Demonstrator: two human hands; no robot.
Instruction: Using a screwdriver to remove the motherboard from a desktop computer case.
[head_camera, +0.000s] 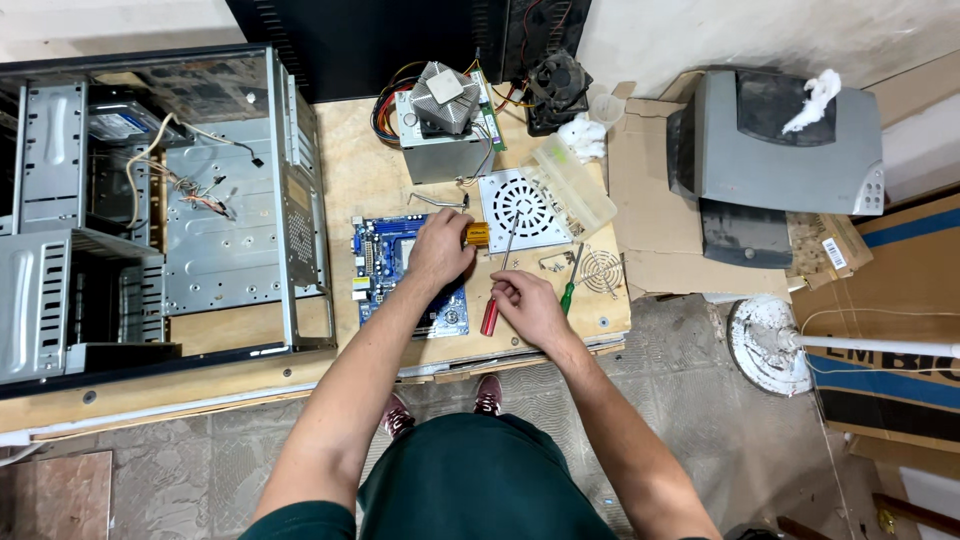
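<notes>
Screwdrivers first: our left hand (438, 250) is closed round a yellow-handled screwdriver (477, 234), long axis approx. horizontal, butt end pointing right; its tip is hidden under the hand, over the blue motherboard (385, 262). Our right hand (528, 305) pinches w/ fingertips a red-handled screwdriver (490, 315), handle lying near-upright in view, steel shaft running up and slightly right twd. the white fan grille (520, 208). Green-handled screwdriver (568, 292) lies loose just right of that hand. All sit on the wooden worktop (360, 170); open PC case (150, 210) to the left, heatsink (445, 98) at the back.
</notes>
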